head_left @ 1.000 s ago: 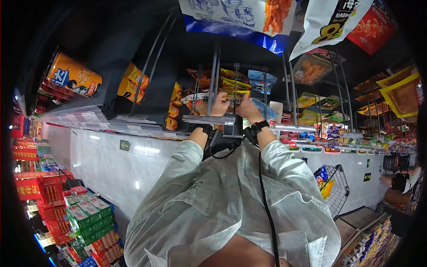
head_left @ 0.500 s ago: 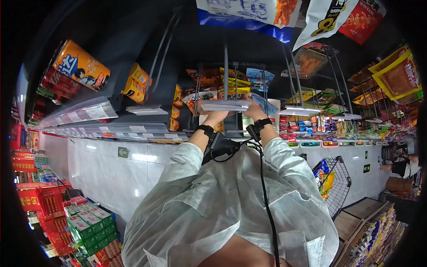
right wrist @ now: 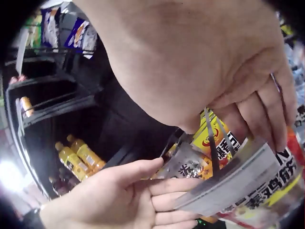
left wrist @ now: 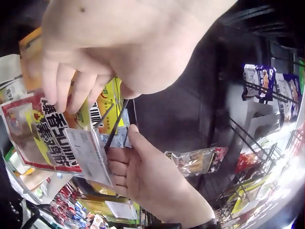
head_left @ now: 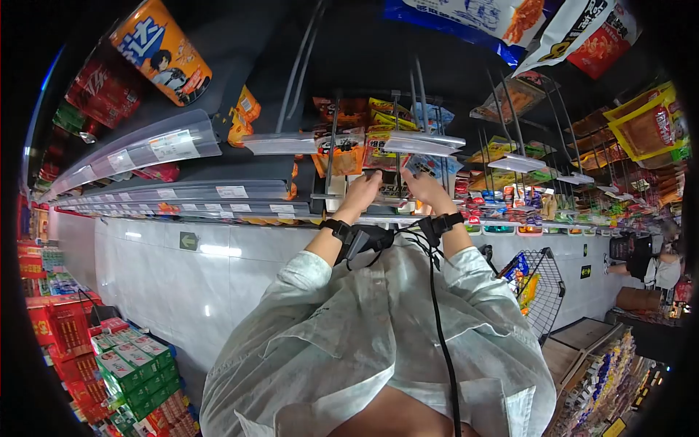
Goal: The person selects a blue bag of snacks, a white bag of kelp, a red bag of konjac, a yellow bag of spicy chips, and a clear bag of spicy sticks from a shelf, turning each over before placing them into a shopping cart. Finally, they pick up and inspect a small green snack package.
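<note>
A red-edged snack packet (left wrist: 35,133) with large black characters hangs behind a clear price-tag holder (left wrist: 88,152) at the front of a metal hook. My left hand (head_left: 362,191) is at its left side, fingers reaching down to the packet in the left wrist view. Opposite it, my right hand (head_left: 428,191) has its fingers at the other side, partly behind the tag. From the right wrist view, the left fingers (right wrist: 171,202) look straight, with the thumb apart from them. Yellow snack packets (right wrist: 214,136) hang farther back on the hook, between the hands.
Clear price strips (head_left: 280,144) jut out from the hooks. To the left, an orange can-shaped container (head_left: 164,54) stands on a shelf. Large packets (head_left: 473,25) hang overhead. A wire shopping cart (head_left: 539,288) is at the right, and stacked green boxes (head_left: 131,364) are at the lower left.
Both hands have come down and toward me from deeper among the hanging packets, to below the clear price strip. The head view has shifted, bringing the left shelf closer.
</note>
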